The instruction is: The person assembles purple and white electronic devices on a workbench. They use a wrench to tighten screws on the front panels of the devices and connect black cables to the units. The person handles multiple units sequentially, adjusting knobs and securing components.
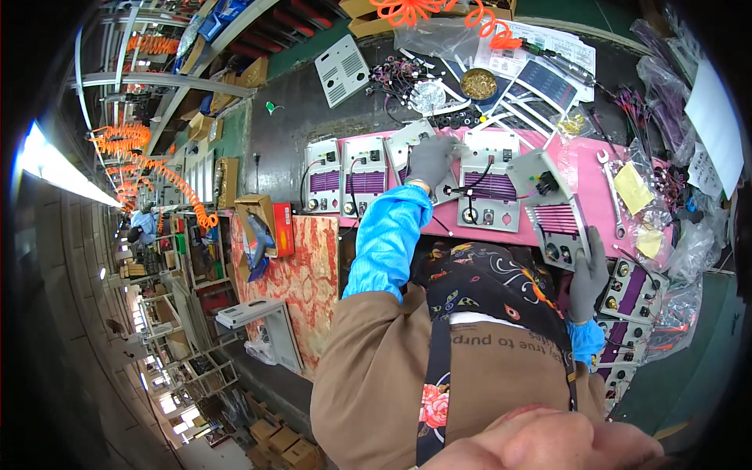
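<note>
My right hand [589,278], in a grey glove, grips the lower right edge of a grey metal panel [578,210], which is tilted up off the bench edge. The panel has a slotted purple section and black fittings. My left hand [431,162], also gloved, with a blue sleeve, lies over a slanted grey panel [407,141]; its fingers are blurred, and any grip is hidden. Just right of it lies another panel [489,184] with black cables. Two similar panels, a middle one [365,176] and a left one [322,176], lie to the left.
A pink mat [533,223] covers the bench. Behind are a wire bundle [395,78], a bowl of small brass parts [479,83] and a bare grey panel [342,70]. A wrench [611,192] lies at right, above stacked panels [630,294]. An open box [262,227] stands left.
</note>
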The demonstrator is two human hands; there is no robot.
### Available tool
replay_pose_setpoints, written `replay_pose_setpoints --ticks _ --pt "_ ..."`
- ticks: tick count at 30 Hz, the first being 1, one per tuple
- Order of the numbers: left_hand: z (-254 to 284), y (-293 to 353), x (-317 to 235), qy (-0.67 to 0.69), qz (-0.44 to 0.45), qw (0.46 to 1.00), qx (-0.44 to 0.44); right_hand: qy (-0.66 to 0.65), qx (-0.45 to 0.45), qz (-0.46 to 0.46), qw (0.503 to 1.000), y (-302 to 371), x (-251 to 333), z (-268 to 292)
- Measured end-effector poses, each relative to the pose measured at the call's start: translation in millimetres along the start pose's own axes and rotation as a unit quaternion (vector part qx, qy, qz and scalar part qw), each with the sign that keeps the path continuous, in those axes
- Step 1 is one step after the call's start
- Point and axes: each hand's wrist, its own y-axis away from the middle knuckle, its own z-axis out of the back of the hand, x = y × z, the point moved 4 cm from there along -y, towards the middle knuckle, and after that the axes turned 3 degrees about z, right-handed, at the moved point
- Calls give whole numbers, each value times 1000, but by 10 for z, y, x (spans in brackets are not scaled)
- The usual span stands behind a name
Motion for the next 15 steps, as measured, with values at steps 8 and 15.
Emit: replay_pose_setpoints --ticks 8,15 --pt "-162 236 289 145 -133 980 9 33 120 196 973 71 906 -395" --pt "-720 145 604 149 -209 967 -8 76 138 303 940 56 1347 -731"
